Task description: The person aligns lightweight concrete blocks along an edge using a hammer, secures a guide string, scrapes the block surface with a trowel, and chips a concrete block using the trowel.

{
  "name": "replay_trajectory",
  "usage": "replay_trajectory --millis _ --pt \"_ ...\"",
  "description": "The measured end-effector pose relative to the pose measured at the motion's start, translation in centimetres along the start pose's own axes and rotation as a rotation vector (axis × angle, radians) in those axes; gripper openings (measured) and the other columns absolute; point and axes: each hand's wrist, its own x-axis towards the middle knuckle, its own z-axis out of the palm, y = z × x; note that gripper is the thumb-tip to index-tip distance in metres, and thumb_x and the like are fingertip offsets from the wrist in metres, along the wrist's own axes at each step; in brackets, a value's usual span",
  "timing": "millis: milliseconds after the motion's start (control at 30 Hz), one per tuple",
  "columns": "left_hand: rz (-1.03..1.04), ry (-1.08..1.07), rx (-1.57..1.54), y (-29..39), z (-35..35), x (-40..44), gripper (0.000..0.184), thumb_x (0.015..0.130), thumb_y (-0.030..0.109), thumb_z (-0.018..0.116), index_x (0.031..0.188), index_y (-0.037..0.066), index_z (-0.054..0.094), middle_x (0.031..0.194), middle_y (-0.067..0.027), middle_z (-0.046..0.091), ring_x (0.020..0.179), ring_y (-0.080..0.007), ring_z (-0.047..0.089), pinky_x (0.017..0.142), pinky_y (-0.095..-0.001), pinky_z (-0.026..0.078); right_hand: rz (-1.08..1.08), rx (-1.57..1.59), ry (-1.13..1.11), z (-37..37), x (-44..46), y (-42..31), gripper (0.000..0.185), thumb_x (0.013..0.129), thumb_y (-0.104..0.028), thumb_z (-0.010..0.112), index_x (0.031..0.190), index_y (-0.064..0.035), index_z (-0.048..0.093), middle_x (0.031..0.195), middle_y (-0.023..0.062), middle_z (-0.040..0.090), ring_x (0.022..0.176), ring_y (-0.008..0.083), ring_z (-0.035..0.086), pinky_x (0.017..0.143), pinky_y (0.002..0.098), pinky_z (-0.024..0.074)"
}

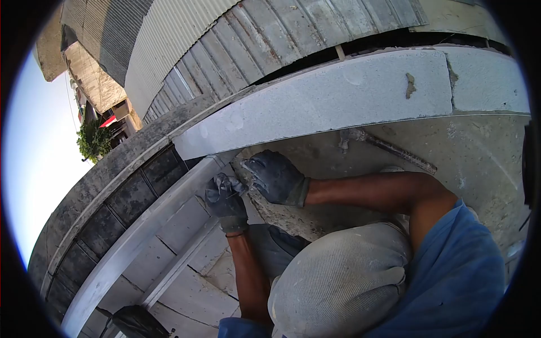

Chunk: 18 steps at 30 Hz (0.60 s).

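Note:
Both my hands wear dark, dusty gloves and work close together by the near end of a long pale metal bar (141, 219). My left hand (226, 204) has its fingers curled and pinched just below the bar's end; anything between them is too small to make out. To its right, my right hand (276, 177) is also closed, its fingertips whitened with dust, and what it grips is hidden. Right above the hands lies a long white block (332, 101), with a thin string (394, 120) along its lower edge.
A hammer (400, 151) lies on the rough grey surface right of my hands. Another white block (490, 79) continues the row. Corrugated metal sheets (270, 39) stand beyond the wall. Pale blocks (186, 298) lie below left. Rounded ribbed cloth (344, 276) fills the lower middle.

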Motion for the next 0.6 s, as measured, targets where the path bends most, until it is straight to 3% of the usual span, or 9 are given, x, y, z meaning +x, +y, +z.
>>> replay_trajectory --millis 100,200,333,433,467,533,600 --pt "0.005 0.108 -0.033 0.7 2.2 -0.2 0.011 0.099 0.014 0.058 0.103 0.004 0.056 0.075 -0.0062 0.059 0.065 -0.0152 0.056 0.057 -0.0302 0.048 0.066 -0.013 -0.041 -1.2 -0.2 -0.5 0.042 0.083 -0.016 0.063 0.122 0.002 0.059 0.106 0.0192 0.06 0.097 0.0332 0.058 0.086 0.0459 0.0466" --pt "0.034 0.205 -0.173 0.8 3.8 -0.6 0.022 0.098 0.014 0.06 0.115 0.001 0.055 0.084 -0.0059 0.061 0.068 -0.0129 0.055 0.06 -0.0287 0.049 0.022 -0.025 0.047 -1.5 -0.2 -1.1 0.042 0.083 -0.015 0.062 0.121 0.0017 0.059 0.105 0.0192 0.059 0.096 0.0328 0.059 0.086 0.0451 0.0471" --pt "0.001 0.232 -0.312 0.8 4.6 -0.5 0.023 0.098 0.016 0.061 0.115 0.001 0.055 0.087 -0.0059 0.061 0.071 -0.0131 0.057 0.062 -0.0286 0.051 0.008 -0.036 0.085 -1.8 -0.1 -1.3 0.044 0.083 -0.016 0.062 0.123 0.0019 0.058 0.107 0.0196 0.059 0.098 0.0341 0.058 0.088 0.0459 0.0466" --pt "0.039 0.266 -0.316 0.5 4.1 -0.7 0.025 0.1 0.019 0.059 0.114 -0.001 0.055 0.095 -0.0084 0.063 0.078 -0.0149 0.062 0.07 -0.0302 0.056 0.056 -0.064 0.033 -2.8 -0.3 -1.4 0.047 0.085 -0.016 0.062 0.128 0.0 0.057 0.111 0.0204 0.059 0.102 0.0358 0.058 0.091 0.0466 0.0461" --pt "0.185 0.178 0.057 0.5 3.3 -0.7 0.026 0.101 0.021 0.058 0.114 -0.001 0.054 0.1 -0.0101 0.064 0.084 -0.0164 0.064 0.076 -0.0316 0.057 0.104 -0.065 -0.015 -3.2 -0.3 -1.5 0.049 0.086 -0.016 0.063 0.132 -0.0017 0.056 0.115 0.0209 0.059 0.104 0.037 0.058 0.094 0.0473 0.0459" --pt "0.075 0.161 0.075 1.4 3.2 -1.1 0.031 0.103 0.025 0.053 0.117 -0.002 0.053 0.115 -0.0167 0.065 0.099 -0.0216 0.067 0.087 -0.0352 0.059 0.075 -0.103 0.012 -3.1 -0.4 -1.2 0.048 0.085 -0.017 0.062 0.129 -0.0006 0.056 0.112 0.0206 0.059 0.102 0.0366 0.057 0.092 0.0475 0.0457" --pt "0.071 0.15 -0.08 2.1 3.4 -1.4 0.032 0.102 0.024 0.054 0.118 -0.003 0.052 0.118 -0.0183 0.064 0.1 -0.0227 0.067 0.086 -0.035 0.059 0.075 -0.123 0.026 -3.1 -0.7 -0.8 0.047 0.084 -0.019 0.062 0.127 0.001 0.056 0.109 0.0214 0.059 0.101 0.037 0.057 0.091 0.0483 0.0452"
